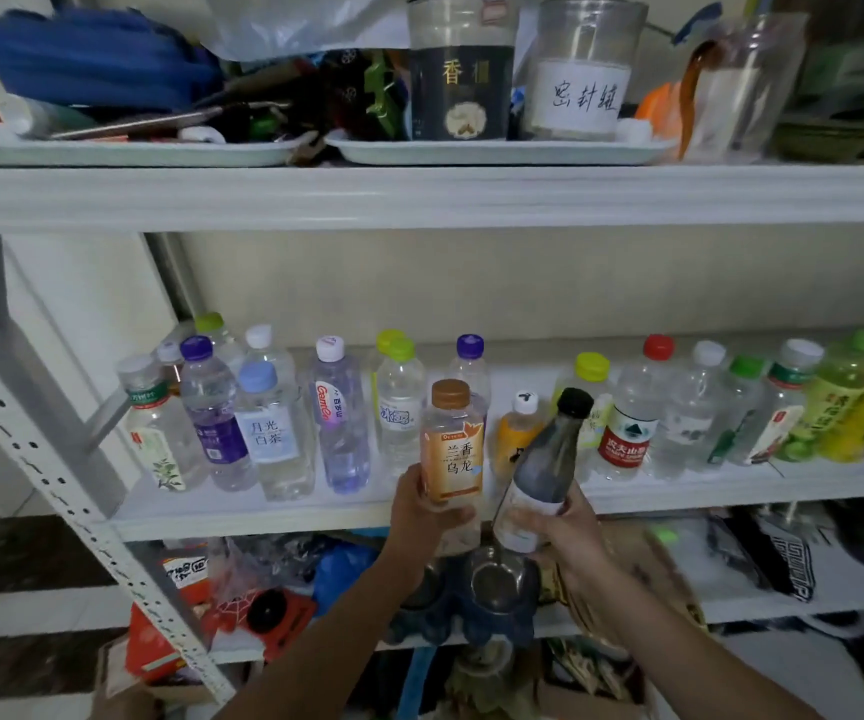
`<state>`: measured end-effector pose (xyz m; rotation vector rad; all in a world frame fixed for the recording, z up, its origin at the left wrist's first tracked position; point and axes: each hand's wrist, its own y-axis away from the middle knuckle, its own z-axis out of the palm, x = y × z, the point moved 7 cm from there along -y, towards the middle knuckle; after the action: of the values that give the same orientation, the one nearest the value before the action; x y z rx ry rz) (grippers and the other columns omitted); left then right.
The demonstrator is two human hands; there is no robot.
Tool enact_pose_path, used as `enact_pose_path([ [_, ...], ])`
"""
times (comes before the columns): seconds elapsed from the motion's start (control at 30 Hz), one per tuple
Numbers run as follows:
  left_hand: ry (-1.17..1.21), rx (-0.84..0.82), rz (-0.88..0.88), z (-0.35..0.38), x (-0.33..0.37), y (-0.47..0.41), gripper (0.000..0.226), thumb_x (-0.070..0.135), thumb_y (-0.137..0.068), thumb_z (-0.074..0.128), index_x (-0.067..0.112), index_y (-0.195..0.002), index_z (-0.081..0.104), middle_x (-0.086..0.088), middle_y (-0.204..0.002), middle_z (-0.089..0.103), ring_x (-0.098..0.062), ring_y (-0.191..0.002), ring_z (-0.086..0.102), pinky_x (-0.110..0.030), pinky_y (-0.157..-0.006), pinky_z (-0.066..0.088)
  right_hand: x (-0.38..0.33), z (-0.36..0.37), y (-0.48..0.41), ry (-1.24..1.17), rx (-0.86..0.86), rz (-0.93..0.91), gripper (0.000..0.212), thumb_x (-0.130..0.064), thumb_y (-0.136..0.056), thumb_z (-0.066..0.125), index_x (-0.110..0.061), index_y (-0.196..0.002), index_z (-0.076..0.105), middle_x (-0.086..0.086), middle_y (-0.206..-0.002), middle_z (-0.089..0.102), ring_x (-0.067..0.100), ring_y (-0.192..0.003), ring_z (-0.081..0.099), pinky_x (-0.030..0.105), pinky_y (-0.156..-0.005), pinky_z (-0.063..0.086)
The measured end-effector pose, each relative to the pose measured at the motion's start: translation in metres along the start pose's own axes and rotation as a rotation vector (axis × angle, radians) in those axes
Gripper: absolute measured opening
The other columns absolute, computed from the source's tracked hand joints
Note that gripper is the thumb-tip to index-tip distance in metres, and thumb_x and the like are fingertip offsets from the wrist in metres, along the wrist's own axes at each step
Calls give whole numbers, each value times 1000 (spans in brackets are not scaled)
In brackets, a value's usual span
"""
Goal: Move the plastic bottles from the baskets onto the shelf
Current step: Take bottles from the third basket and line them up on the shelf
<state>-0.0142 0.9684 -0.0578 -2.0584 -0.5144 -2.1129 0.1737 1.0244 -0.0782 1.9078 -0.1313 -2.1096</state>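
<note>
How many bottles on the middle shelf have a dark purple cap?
2. One purple-capped bottle stands in the left cluster; the second purple-capped bottle is near the middle, just behind the tea bottle in the left hand. Others may be hidden behind.

One view, from the head-worn wide-angle camera, and it faces square into a white shelf unit from close range. The middle shelf point(263, 511) spans the full width at mid-height. The upper shelf point(419, 197) cuts across the top third, its trays point(497, 153) seen from about rim level. The lower shelf point(861, 595) shows from above, so the lens tilts slightly down. Both forearms run up from the bottom edge. The left hand point(419, 517) grips an orange-labelled bottle point(452, 459) and the right hand point(565, 532) grips a dark bottle point(544, 459), both just below centre. The perforated upright point(56, 491) slants across the lower left. Edges blur, mostly at the right.
</note>
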Motion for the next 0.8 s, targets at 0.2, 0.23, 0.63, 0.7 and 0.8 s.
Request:
enact_pose_path([
  [0.2,-128,91,118,7,3,-30,60,5,-68,83,27,-113,50,10,-111,63,-4,-103,60,-15,-76,51,-26,0,-39,100,-36,-203,48,5,-66,81,-8,-109,65,21,-115,59,34,-103,61,28,-64,53],
  [0.23,-152,104,132,8,3,-33,59,5,-68,83,31,-109,50,13,-108,63,1,-100,59,-12,-73,50,-29,1,-42,107,-54,-236,47,5,-64,82,-7,-106,66,23,-114,60,34,-103,61,31,-67,54],
  [0.63,-224,149,150,8,-15,-45,59,5,-68,84,35,-106,49,13,-107,65,-3,-103,62,-25,-83,57,-27,11,-51,204,-2,-304,49,-5,-59,86,-6,-102,64,21,-105,61,31,-99,61,44,-80,55],
  [0.7,-219,137,142,8,-16,-44,59,5,-69,82,36,-107,49,16,-106,64,4,-100,61,-17,-79,55,-20,11,-53,210,32,-272,55,-1,-62,84,-7,-110,60,17,-111,60,29,-103,60,45,-83,54],
  [0.8,-213,115,150,9,-16,-42,63,4,-71,80,36,-114,46,19,-105,63,14,-96,58,-6,-73,49,-15,12,-50,168,60,-241,55,0,-68,81,-23,-110,54,-1,-107,63,13,-97,60,25,-72,50],
])
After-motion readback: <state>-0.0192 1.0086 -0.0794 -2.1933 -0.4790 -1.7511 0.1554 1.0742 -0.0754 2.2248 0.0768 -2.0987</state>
